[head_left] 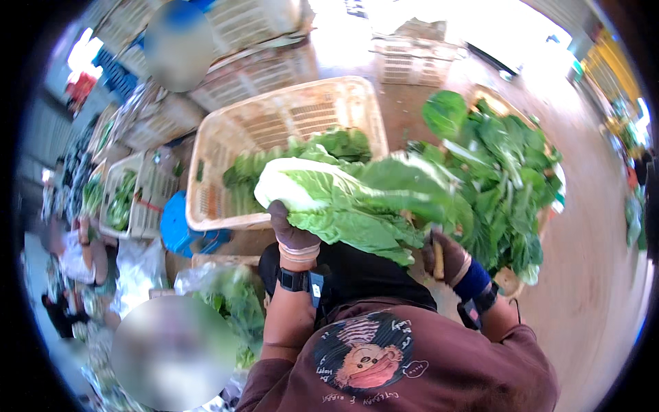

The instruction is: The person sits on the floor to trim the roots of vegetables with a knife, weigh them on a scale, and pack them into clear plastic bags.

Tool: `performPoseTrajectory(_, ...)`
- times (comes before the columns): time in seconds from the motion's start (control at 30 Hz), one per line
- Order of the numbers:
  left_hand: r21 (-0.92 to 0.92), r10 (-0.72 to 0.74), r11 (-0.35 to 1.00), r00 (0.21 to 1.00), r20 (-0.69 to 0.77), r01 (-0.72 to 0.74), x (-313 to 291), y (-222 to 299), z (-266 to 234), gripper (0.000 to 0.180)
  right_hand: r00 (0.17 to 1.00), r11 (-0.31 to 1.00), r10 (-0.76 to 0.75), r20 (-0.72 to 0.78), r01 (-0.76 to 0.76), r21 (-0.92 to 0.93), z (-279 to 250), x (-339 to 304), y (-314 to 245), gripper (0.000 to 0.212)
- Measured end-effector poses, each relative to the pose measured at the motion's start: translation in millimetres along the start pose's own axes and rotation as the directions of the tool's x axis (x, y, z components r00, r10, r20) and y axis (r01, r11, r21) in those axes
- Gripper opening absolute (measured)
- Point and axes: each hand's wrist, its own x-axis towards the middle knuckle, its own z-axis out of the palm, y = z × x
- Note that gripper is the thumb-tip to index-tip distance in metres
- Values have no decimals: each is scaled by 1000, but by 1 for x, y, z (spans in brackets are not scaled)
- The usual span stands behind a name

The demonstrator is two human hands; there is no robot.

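My left hand [294,230], in a brown glove, is closed around the white base of a Chinese cabbage [309,185]. The cabbage lies sideways above my lap, its loose green leaves spreading to the right. My right hand [446,259], also gloved, is closed on a short tool with a tan handle [438,255], just below the leaf ends. The tool's working end is not clear against the leaves. Behind the cabbage stands a cream plastic crate [237,127] with several green cabbages [343,143] inside.
Loose green leaves [504,172] heap over a container at my right. A blue plastic stool [182,223] and a white crate of greens [147,185] stand to the left. Bagged greens [237,302] lie by my left arm. Crates are stacked at the back; another person sits far left.
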Motion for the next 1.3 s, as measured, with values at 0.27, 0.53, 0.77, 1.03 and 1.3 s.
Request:
performPoseTrajectory(0.27, -228, 268, 912, 915, -301, -342, -15, 57, -109, 76, 828, 868, 377, -414, -472, -154, -83, -93, 45, 33)
performPoseTrajectory(0.53, -231, 332, 866, 855, -398, -444, -54, 89, -144, 75, 964, 659, -36, -263, -175, -732, -47, -87, 3, 17)
performPoseTrajectory(0.77, -193, 391, 827, 786, -478, -528, -143, 128, -175, 73, 861, 423, -469, 196, 413, -806, 107, 67, 27, 13)
performPoseTrajectory(1.03, -307, 555, 631, 691, -463, -712, -176, 134, -120, 67, 948, 747, -228, 223, 317, -584, 155, 176, 100, 17)
performPoseTrajectory(1.3, -206, 703, 442, 480, -525, -873, -309, 118, -211, 76, 879, 350, -232, 416, 475, -808, 158, 157, 108, 23)
